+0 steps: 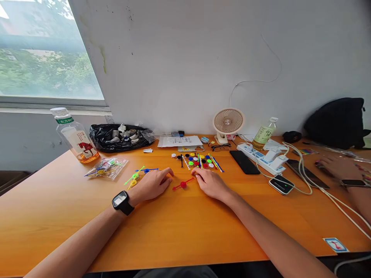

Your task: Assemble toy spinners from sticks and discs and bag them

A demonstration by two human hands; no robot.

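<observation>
Your right hand [210,183] bending fingers at one end of red plastic arrow spinner with round hub [183,185]; cannot tell whether they are pinching it. Spinner lying on orange-brown wooden surface [185,231], between both hands. Your left hand [153,183], wearing black square watch [123,202], resting nearby, fingers loosely curved, narrow gap at thumb. Bright green plastic arrow spinner [135,176] lying beyond left wrist. Loose multicoloured plastic discs and sticks [209,161] lying beyond right hand.
</observation>
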